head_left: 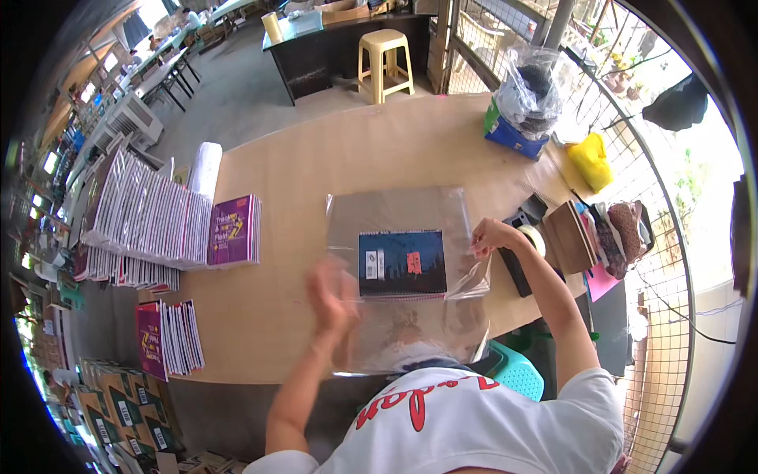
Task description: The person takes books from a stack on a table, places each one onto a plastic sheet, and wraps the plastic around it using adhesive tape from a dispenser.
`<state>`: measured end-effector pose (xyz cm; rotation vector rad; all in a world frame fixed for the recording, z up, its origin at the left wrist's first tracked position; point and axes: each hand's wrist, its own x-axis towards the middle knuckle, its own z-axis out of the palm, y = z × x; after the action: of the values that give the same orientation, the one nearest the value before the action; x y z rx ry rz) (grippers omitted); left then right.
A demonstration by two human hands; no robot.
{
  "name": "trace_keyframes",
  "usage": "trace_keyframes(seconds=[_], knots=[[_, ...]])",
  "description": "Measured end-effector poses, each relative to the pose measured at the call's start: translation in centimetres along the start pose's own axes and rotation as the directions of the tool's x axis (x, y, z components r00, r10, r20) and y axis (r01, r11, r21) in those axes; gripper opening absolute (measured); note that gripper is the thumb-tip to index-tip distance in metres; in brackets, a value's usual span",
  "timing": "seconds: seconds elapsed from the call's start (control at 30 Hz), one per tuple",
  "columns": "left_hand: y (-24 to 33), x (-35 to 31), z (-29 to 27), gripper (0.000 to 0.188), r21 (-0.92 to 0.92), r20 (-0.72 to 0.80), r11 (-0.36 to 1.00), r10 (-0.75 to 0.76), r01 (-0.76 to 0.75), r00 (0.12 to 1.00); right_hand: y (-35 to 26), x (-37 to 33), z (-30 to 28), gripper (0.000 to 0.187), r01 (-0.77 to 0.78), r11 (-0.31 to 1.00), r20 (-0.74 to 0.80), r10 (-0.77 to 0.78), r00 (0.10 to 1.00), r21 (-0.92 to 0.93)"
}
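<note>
In front of me lies a dark-covered book or stack of books [403, 276] with barcode labels and a small red label. It rests on a large clear plastic sheet [395, 209], whose edges spread out around it on all sides. My left hand [332, 299] is smeared by motion over the sheet's left edge, beside the book; its fingers cannot be made out. At the sheet's right edge my right hand [496, 235] has its fingers pinched together; what is between them is too small to tell. Next to that hand stands a black tape dispenser [517, 272] with a tape roll [534, 240].
On the wooden table [355, 150], plastic-wrapped purple books [150, 209] and smaller stacks [170, 338] line the left side. A plastic-bag-topped box [517, 130], yellow bag [591, 162] and brown box [570, 237] stand right. Beyond are a stool [384, 63] and wire mesh.
</note>
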<state>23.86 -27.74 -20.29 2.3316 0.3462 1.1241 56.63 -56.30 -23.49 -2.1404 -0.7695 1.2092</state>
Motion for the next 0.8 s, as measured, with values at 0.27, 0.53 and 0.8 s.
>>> trace_keyframes(seconds=[0.27, 0.53, 0.8], knots=[[4.1, -7.8, 6.0, 0.065, 0.176, 0.696, 0.977, -0.038, -0.12, 0.717, -2.8, 8.2, 3.4, 0.03, 0.018, 0.857, -0.46, -0.294, 0.838, -0.515], [4.8, -6.8, 5.7, 0.075, 0.365, 0.708, 0.928, -0.22, -0.081, 0.671, -10.8, 15.7, 8.0, 0.088, 0.07, 0.907, 0.091, -0.035, 0.995, -0.416], [5.9, -8.7, 4.8, 0.072, 0.316, 0.651, 0.949, -0.224, 0.009, 0.726, -10.1, 16.5, 8.9, 0.09, 0.086, 0.86, 0.148, -0.012, 0.989, -0.503]])
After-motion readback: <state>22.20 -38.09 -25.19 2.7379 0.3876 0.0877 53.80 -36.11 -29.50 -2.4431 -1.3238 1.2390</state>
